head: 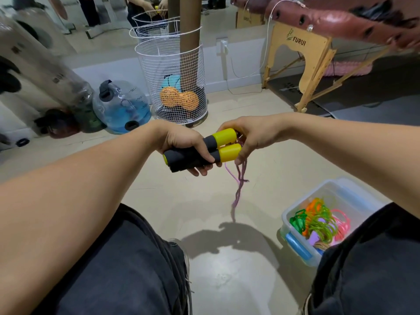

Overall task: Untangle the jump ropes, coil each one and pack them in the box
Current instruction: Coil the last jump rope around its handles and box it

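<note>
My left hand (pixel 185 146) grips two black foam jump-rope handles with yellow ends (pixel 223 143), held side by side above the floor. My right hand (pixel 252 138) pinches the purple rope (pixel 238 185) where it leaves the yellow ends. The rope hangs down in twisted strands toward the floor. A clear plastic box with blue latches (pixel 297 245) stands on the floor at the lower right, beside my right knee. Inside it lie coiled ropes (pixel 318 220) in green, orange, pink and purple.
A white wire basket (pixel 175 71) with balls stands ahead around a brown post. A blue water jug (pixel 123 108) and punching bags lean at the left. A wooden folding massage table (pixel 302 55) is at the right. My knees frame bare beige floor.
</note>
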